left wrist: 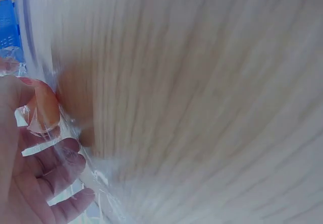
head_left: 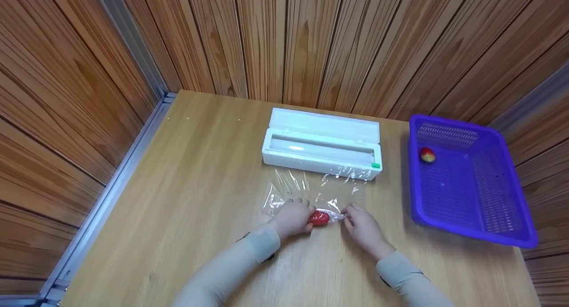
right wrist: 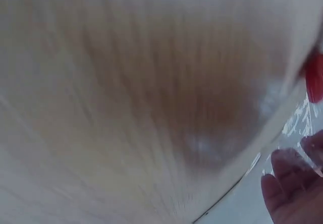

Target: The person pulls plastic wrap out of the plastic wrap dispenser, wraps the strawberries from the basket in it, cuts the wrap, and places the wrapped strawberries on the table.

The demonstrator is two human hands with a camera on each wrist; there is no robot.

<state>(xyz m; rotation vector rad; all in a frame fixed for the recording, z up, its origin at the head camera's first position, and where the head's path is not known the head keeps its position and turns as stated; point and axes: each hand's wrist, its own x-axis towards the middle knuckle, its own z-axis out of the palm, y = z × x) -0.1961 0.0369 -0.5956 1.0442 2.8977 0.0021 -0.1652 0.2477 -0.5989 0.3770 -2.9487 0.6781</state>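
Observation:
A small red fruit [head_left: 319,218], wrapped in clear cling film, lies low over the table in front of me. My left hand [head_left: 292,217] holds its left side, thumb and index finger around it; the other fingers spread over the film in the left wrist view, where the fruit [left wrist: 44,108] looks orange-red. To its right, my right hand [head_left: 362,229] pinches the gathered end of the film. The sheet of cling film [head_left: 311,191] stretches back to a white dispenser box [head_left: 320,165]. Only a red edge of the fruit [right wrist: 315,77] shows in the right wrist view.
The dispenser's lid [head_left: 324,125] stands raised, with the film roll [head_left: 320,151] inside and a green slider [head_left: 376,165] at its right end. A purple basket [head_left: 471,236] on the right holds a red-and-yellow fruit [head_left: 427,154]. Wood-panelled walls [head_left: 302,45] border the table.

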